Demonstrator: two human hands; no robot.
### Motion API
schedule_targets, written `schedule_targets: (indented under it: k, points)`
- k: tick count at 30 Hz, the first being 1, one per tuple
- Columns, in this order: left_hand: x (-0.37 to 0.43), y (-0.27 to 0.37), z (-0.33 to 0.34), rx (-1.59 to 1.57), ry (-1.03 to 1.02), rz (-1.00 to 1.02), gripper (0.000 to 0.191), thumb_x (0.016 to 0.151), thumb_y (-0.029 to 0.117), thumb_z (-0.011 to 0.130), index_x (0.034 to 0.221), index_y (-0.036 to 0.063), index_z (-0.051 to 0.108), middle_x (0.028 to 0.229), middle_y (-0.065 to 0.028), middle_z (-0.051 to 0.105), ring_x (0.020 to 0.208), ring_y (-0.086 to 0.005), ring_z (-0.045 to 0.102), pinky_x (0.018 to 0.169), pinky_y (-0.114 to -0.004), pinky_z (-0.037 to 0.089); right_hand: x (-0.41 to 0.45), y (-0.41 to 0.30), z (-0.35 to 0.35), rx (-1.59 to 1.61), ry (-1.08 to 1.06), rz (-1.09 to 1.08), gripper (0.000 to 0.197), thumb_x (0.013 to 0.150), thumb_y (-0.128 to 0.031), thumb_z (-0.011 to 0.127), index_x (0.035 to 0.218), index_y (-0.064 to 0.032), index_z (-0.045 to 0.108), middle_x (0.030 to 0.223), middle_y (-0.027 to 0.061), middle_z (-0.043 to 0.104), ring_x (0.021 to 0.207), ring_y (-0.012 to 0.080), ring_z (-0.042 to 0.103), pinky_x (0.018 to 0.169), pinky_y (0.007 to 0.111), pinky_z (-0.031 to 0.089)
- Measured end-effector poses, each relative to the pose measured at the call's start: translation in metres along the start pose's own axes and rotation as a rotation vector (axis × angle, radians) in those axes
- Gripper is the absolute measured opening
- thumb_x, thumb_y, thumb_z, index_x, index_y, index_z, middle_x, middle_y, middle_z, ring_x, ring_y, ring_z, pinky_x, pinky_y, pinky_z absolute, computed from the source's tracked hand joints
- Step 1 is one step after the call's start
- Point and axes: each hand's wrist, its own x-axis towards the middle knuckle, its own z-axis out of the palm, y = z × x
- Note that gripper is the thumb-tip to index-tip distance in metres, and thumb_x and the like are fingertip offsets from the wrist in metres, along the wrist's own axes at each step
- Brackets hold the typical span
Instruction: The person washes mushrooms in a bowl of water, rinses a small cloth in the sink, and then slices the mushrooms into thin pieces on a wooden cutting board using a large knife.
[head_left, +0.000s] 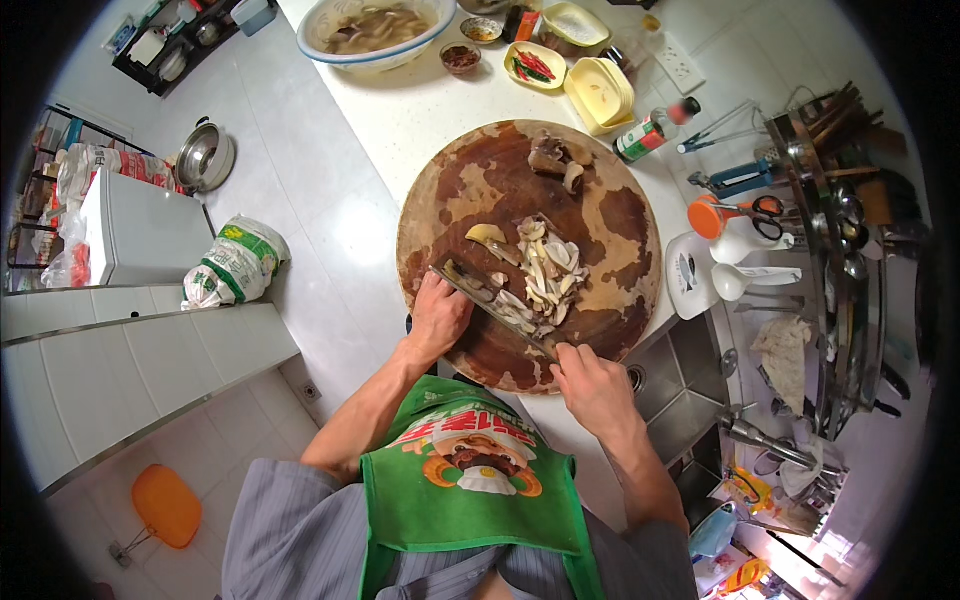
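Observation:
A cleaver (499, 313) lies slantwise over the front left of a round wooden chopping board (465, 176), seen nearly edge-on. My right hand (596, 386) is closed around its handle end, at the board's near edge. At the blade's far-left end, my left hand (439, 315) has its fingers curled against the blade; whether they grip it or only press on it is unclear. A heap of pale sliced pieces (551, 274) lies beyond the blade, touching it in part. One yellowish piece (487, 234) sits left of the heap, and brownish uncut chunks (559, 161) rest near the board's far edge.
Beyond the board stand a large basin of pieces in liquid (375, 56), a dish of red and green chillies (534, 66), stacked yellow trays (600, 94) and a sauce bottle (652, 135). A steel sink (667, 397) is at right, below hanging utensils and scissors (766, 217).

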Motion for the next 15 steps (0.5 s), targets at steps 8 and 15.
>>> schedule_targets:
  k: [8, 15]
  points:
    - [0.004, 0.002, -0.001, -0.012, -0.036, -0.029, 0.034, 0.086, 0.005, 0.073, 0.12, 0.0048, 0.072, 0.122, -0.0138, 0.065, 0.116, -0.0383, 0.059, 0.097, -0.048, 0.049, 0.026, 0.0, 0.044, 0.225, 0.152, 0.059, 0.029, 0.096, -0.012, 0.073, 0.12, 0.0012, 0.061, 0.102, 0.0244, 0.07, 0.085, 0.0457, 0.071, 0.07, 0.05, 0.059]
    - [0.001, -0.001, -0.002, -0.005, -0.038, -0.008, 0.034, 0.085, 0.004, 0.074, 0.119, 0.0045, 0.072, 0.121, -0.014, 0.064, 0.115, -0.0381, 0.059, 0.097, -0.048, 0.049, 0.009, -0.008, 0.005, 0.161, 0.005, 0.051, 0.023, 0.098, -0.016, 0.071, 0.113, -0.0018, 0.059, 0.099, 0.0222, 0.07, 0.084, 0.0455, 0.071, 0.07, 0.052, 0.059]
